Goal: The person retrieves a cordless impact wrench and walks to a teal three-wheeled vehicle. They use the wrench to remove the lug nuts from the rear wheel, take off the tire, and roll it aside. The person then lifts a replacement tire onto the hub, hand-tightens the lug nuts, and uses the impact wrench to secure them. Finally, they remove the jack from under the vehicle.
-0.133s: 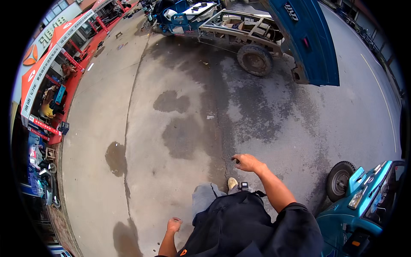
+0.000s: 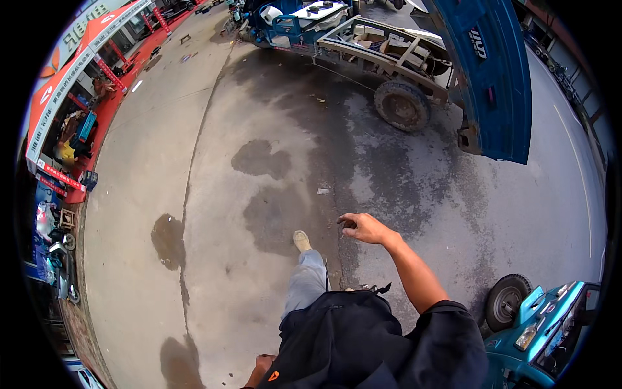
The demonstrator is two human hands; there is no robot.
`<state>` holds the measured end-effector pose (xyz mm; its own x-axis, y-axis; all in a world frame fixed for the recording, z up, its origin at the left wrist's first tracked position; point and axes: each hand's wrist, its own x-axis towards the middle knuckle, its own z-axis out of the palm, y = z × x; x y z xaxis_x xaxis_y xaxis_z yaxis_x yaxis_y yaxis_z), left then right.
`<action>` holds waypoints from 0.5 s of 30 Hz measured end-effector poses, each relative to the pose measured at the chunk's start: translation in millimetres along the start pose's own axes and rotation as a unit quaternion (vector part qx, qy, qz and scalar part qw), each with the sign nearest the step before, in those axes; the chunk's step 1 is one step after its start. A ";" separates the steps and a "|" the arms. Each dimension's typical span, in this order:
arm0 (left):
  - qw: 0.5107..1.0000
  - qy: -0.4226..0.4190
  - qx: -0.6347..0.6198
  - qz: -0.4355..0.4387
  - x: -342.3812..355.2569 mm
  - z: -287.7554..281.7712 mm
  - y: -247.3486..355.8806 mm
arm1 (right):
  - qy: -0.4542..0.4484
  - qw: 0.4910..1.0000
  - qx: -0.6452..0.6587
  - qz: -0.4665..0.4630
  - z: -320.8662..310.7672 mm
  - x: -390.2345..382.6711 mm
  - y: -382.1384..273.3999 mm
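My right hand (image 2: 364, 228) hangs in front of me over the pavement, its fingers loosely bent with a gap between thumb and fingers. I make out nothing held in it; the fingertips look dark. At my left side, my left hand (image 2: 263, 363) is low beside my black shirt (image 2: 350, 337), and its fingers are mostly hidden. A beige shoe (image 2: 301, 240) is stretched forward under a grey trouser leg (image 2: 304, 282). Neither hand touches anything around me.
Ahead stands a blue cargo tricycle with a bare frame (image 2: 389, 48), muddy wheel (image 2: 402, 106) and raised blue bed (image 2: 495, 78). A teal vehicle (image 2: 541, 330) is close on my right. Red-and-white canopies (image 2: 65, 81) line the left. Damp patches (image 2: 170, 241) mark the concrete.
My foot has swung forward. The left hand has drawn back toward my body, and the right hand has shifted slightly left and up. The raised bed appears further right and lower in view.
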<state>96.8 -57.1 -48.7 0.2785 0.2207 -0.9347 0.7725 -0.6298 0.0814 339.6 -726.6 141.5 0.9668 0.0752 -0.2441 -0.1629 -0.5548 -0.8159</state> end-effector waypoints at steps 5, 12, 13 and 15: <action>0.999 -0.032 0.012 -0.026 114.5 -120.6 232.6 | 0.099 0.959 -0.256 0.077 -50.3 236.2 52.8; 0.950 0.112 0.077 0.280 194.8 -385.1 828.1 | 0.004 0.977 -0.004 0.214 -157.6 435.0 55.0; 0.915 0.166 0.102 0.354 194.0 -421.8 910.0 | 0.018 0.971 -0.048 0.234 -177.4 476.4 59.6; 0.887 0.189 0.078 0.415 176.3 -482.2 1059.7 | 0.054 0.948 -0.141 0.281 -221.2 565.6 78.3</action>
<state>1239.7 -326.5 39.6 0.9079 -0.1519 -0.3907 0.1322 -0.7808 0.6106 917.2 -910.9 55.5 0.7593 -0.3748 -0.5320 -0.6143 -0.6825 -0.3960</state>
